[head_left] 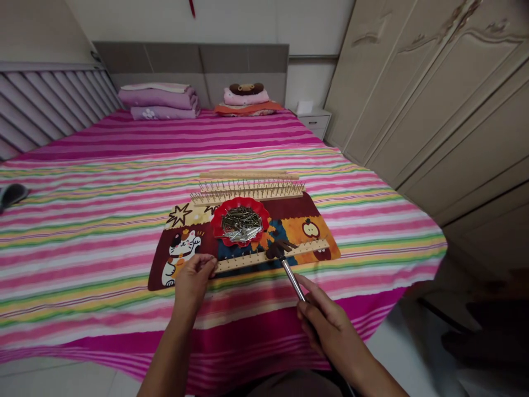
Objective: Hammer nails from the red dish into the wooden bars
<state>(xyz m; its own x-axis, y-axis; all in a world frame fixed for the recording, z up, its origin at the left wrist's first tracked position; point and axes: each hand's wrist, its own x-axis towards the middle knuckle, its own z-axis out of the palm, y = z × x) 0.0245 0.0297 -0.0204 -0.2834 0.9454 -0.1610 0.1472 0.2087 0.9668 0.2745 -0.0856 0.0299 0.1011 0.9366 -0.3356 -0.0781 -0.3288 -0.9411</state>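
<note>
My right hand (324,320) is wrapped round the handle of a claw hammer (292,278), whose dark head lies over a narrow wooden strip (242,260). Several small nails stand in this strip, mostly along its left part. At the strip's left end, my left hand (196,273) pinches it between thumb and fingers. Just behind the strip, a red scalloped bowl (215,220) holds a heap of loose nails (242,225). Beyond the bowl, wooden strips studded with upright nails (252,193) lie side by side.
A patterned mat (184,251) lies under the work on a striped bedspread (103,220). More wooden strips (248,174) lie at the back. Folded bedding (161,102) is stacked by the headboard (243,60). A wardrobe (433,94) stands on the right, and a dark object (14,194) rests far left.
</note>
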